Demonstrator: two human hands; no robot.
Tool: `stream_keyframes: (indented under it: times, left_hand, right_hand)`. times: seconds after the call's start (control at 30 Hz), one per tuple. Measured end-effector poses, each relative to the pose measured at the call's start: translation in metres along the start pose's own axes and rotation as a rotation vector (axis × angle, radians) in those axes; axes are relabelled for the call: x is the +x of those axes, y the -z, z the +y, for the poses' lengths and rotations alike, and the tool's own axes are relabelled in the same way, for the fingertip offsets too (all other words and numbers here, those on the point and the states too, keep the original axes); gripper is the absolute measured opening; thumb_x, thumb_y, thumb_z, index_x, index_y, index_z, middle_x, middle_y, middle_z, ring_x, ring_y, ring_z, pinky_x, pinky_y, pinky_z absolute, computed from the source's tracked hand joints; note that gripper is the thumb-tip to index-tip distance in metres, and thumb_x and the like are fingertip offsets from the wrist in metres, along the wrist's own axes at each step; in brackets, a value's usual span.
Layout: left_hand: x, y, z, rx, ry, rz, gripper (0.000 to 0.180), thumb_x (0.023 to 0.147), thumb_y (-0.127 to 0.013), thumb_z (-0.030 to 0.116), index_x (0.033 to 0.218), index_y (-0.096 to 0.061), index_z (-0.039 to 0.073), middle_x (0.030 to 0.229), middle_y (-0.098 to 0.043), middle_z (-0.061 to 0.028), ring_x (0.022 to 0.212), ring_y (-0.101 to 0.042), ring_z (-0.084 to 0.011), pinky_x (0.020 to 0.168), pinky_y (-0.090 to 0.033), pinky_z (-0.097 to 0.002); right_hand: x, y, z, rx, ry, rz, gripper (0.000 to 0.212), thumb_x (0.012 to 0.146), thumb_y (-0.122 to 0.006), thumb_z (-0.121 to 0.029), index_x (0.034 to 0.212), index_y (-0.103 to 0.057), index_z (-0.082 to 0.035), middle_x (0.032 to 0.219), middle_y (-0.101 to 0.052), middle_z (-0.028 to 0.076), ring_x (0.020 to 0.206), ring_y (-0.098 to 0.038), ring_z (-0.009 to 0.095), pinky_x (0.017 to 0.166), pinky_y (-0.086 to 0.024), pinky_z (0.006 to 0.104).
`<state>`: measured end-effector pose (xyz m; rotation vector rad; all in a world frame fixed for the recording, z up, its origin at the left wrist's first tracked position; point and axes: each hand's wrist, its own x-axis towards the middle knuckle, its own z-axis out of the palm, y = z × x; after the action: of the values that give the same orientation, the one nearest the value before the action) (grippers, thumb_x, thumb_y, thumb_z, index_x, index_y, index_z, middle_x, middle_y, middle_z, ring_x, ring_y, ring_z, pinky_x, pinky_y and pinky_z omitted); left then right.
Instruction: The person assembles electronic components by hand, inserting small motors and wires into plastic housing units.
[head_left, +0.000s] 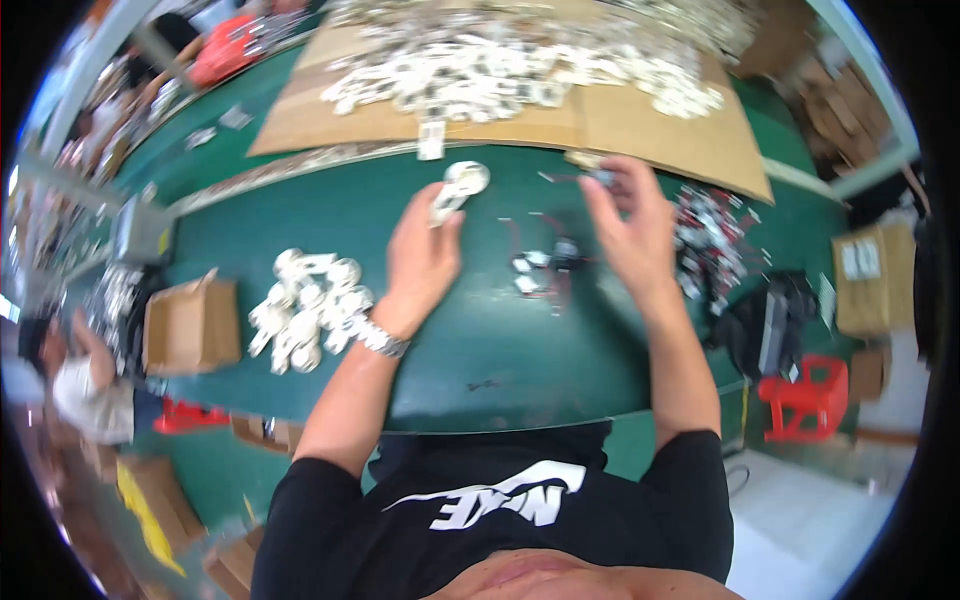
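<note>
My left hand is closed round a white plastic part with a round head, held up over the green table. In my right hand, thumb and fingers pinch a small grey wired component; a thin dark red lead sticks out to its left. Between my hands on the table lies a small group of similar wired components, some white, some dark. Left of my left wrist is a pile of white round-headed parts. Another heap of wired components sits beside my right forearm.
Cardboard sheets at the far side carry a large heap of white parts. An open cardboard box stands at left. A black bag lies at right, near a red stool. Another person is at far left.
</note>
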<state>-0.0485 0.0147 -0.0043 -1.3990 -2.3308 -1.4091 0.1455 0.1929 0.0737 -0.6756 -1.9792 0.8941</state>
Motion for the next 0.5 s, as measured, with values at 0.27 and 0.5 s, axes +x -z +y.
stream_keyframes:
  times: [0.27, 0.5]
  left_hand:
    - [-0.001, -0.005, 0.003, -0.194, 0.124, -0.029, 0.034, 0.110, -0.064, 0.021, 0.138, -0.062, 0.002, 0.098, -0.064, -0.0005, 0.077, -0.049, -0.0083, 0.065, -0.042, -0.0263]
    - [-0.010, -0.001, 0.006, -0.198, 0.033, -0.063, 0.034, 0.109, -0.064, 0.017, 0.138, -0.063, -0.001, 0.110, -0.073, -0.0087, 0.087, -0.061, -0.0122, 0.076, -0.051, -0.0286]
  right_hand:
    - [-0.004, -0.006, 0.032, -0.009, 0.146, -0.135, 0.025, 0.098, -0.076, -0.019, 0.119, -0.075, -0.005, 0.102, -0.077, 0.016, 0.091, -0.075, 0.034, 0.080, -0.059, 0.0419]
    - [-0.006, -0.014, 0.019, 0.040, 0.314, -0.098, 0.028, 0.089, -0.079, -0.010, 0.116, -0.073, -0.004, 0.103, -0.075, 0.015, 0.088, -0.072, 0.032, 0.077, -0.058, 0.0396]
